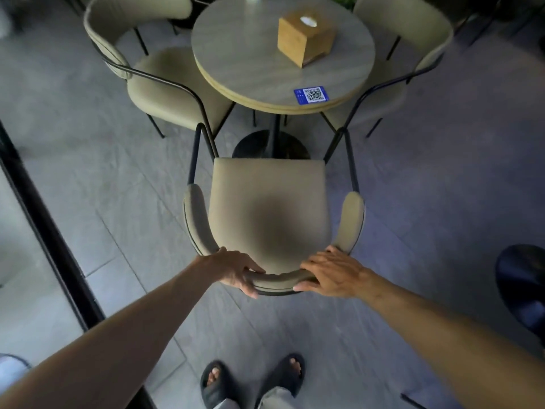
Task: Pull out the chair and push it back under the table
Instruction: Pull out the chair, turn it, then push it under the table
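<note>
A beige padded chair [269, 202] with a curved backrest and black metal frame stands in front of me, its whole seat out from under the round grey table [250, 63]. The seat's front edge sits near the table's black pedestal base. My left hand [236, 271] grips the top of the backrest on its left side. My right hand [333, 274] grips the backrest on its right side, fingers wrapped over the rim. Both arms reach forward from the bottom corners.
Two more beige chairs flank the table, one at the left [165, 81] and one at the right [404, 54]. A wooden tissue box [303, 39] and a blue QR sticker [311, 95] lie on the tabletop. A black-framed glass wall [44, 225] runs along the left. My sandalled feet [250, 382] stand behind the chair.
</note>
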